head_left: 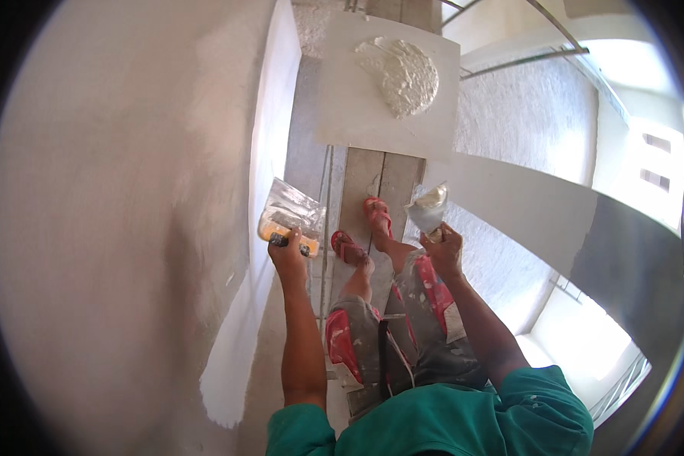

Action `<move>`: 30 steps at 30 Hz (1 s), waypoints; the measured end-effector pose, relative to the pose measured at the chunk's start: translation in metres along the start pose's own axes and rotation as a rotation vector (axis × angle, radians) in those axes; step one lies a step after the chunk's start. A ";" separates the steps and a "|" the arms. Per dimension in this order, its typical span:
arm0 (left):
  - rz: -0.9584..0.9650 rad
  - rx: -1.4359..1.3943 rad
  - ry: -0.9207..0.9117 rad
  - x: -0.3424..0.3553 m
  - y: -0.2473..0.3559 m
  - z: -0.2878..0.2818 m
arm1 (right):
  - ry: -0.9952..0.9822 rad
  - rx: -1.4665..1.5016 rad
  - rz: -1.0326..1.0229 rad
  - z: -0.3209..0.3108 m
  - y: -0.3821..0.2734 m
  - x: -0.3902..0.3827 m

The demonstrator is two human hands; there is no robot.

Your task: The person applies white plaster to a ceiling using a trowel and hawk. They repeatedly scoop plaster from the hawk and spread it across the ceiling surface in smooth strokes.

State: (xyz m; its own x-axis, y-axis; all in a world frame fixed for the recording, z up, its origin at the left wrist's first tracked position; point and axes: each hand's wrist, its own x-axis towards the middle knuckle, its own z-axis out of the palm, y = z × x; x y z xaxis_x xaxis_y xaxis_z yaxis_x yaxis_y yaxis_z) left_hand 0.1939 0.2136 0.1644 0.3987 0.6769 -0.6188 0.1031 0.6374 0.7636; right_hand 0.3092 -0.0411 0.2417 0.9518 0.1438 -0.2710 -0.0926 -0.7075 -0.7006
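Note:
My left hand (289, 253) is closed round the orange and black handle of a wide putty knife (292, 204). Its broad metal blade points away from me, smeared with whitish compound, close to the wall on the left. In my right hand (443, 249) is a smaller putty knife (425, 218), held by its handle with the blade up. A lump of white putty (432, 197) sits on that blade. Farther ahead lies a pale square board (342, 114), bearing a thick spread mound of white putty (406, 76).
A plastered wall (114, 190) rises along my left, with a whiter coated strip (239, 357) at its edge. My sandalled feet (361, 232) stand on narrow planks (399, 171). Metal scaffold bars (524, 62) cross at the upper right. Bright openings show at far right.

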 end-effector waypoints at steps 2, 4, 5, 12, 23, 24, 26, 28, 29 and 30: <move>0.177 0.404 -0.151 0.024 -0.033 -0.012 | 0.044 0.060 0.135 -0.009 0.021 -0.003; 0.359 0.708 -0.260 0.039 -0.039 0.003 | 0.155 0.083 0.176 -0.015 0.030 -0.003; 0.456 0.784 -0.308 0.050 -0.045 0.010 | 0.166 0.085 0.198 -0.019 0.037 -0.004; 0.422 1.371 -0.452 0.074 -0.032 0.088 | 0.248 0.143 0.243 -0.052 0.094 -0.029; 0.612 1.691 -0.447 0.210 -0.083 0.254 | 0.291 0.342 0.421 -0.078 0.096 0.081; 0.657 1.669 -0.437 0.240 -0.096 0.266 | 0.285 0.323 0.417 -0.076 0.101 0.096; 0.696 1.698 -0.390 0.288 -0.111 0.303 | 0.290 0.281 0.420 -0.067 0.113 0.123; 0.720 1.722 -0.286 0.326 -0.098 0.330 | 0.290 0.344 0.425 -0.065 0.122 0.145; 0.724 1.670 -0.277 0.345 -0.095 0.343 | 0.289 0.363 0.438 -0.062 0.127 0.157; 0.780 1.659 -0.256 0.366 -0.099 0.352 | 0.285 0.382 0.448 -0.058 0.133 0.167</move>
State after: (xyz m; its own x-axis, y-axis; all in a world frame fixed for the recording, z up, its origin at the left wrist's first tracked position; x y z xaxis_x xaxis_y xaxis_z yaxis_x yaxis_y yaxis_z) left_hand 0.6502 0.2691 -0.0730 0.8845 0.4376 -0.1617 0.4665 -0.8317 0.3011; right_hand 0.4732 -0.1511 0.1414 0.8320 -0.3342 -0.4428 -0.5460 -0.3527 -0.7599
